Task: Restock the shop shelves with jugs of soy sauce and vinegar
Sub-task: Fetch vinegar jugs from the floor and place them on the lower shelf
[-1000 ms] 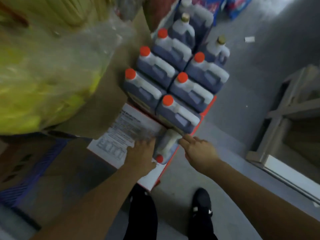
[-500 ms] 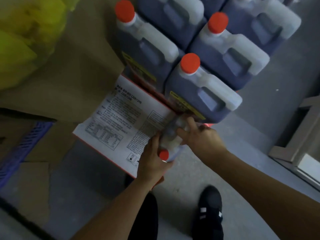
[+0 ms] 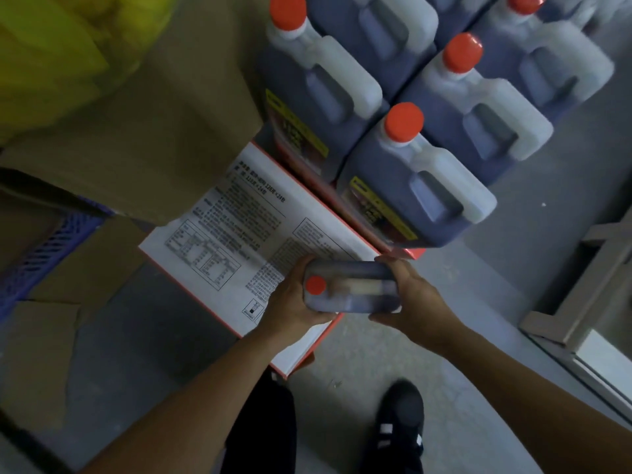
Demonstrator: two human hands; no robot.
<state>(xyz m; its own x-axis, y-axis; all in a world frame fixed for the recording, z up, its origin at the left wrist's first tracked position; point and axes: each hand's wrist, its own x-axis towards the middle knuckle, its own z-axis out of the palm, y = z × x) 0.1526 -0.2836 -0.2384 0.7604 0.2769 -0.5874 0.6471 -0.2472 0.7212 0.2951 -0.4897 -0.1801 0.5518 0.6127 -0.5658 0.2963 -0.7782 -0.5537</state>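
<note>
Head view: you hold one dark jug between both hands, above the near edge of the white printed carton. Your left hand wraps its red-capped end, thumb over the top; your right hand curls round the other end, fingers on its far side. The jug is blurred, so its label cannot be read. Farther off stand the stacked jugs (four red caps show fully, more are cut off by the frame), close together on the carton's far right part. To the left lies one brown cardboard box, with a yellow bag at far left. One black shoe rests on the grey floor near you.
</note>
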